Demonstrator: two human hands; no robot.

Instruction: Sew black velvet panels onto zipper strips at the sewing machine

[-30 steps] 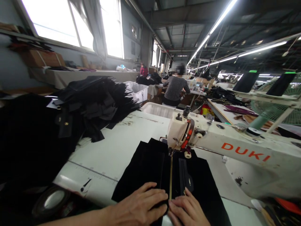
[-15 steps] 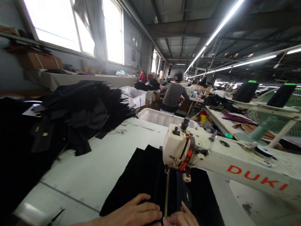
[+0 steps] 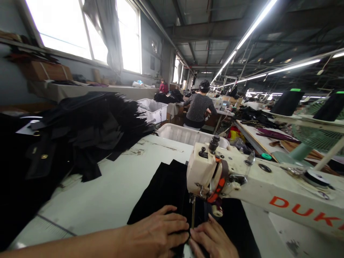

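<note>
A piece of black fabric (image 3: 158, 193) lies under the head of a white sewing machine (image 3: 200, 172) lettered in orange. Down its middle, below the needle area, runs a thin gold-coloured strip (image 3: 193, 213), apparently zipper teeth. My left hand (image 3: 161, 233) rests flat on the fabric just left of the strip, its fingers stretched toward the right. On the strip's other side, my right hand (image 3: 213, 236) has its fingers bent and pressed together on the fabric, with the thumb close to the strip's near end. The fabric under both hands is hidden.
A large pile of black fabric pieces (image 3: 91, 129) covers the table's left side. Behind the machine stands a white plastic bin (image 3: 182, 134). Thread cones (image 3: 287, 102) and a green fan (image 3: 311, 139) are at the right. A co-worker (image 3: 200, 107) sits farther ahead.
Both hands have moved forward toward the machine head along with the black fabric, and less of the gold strip shows. My left forearm now reaches farther into view. The camera has shifted slightly.
</note>
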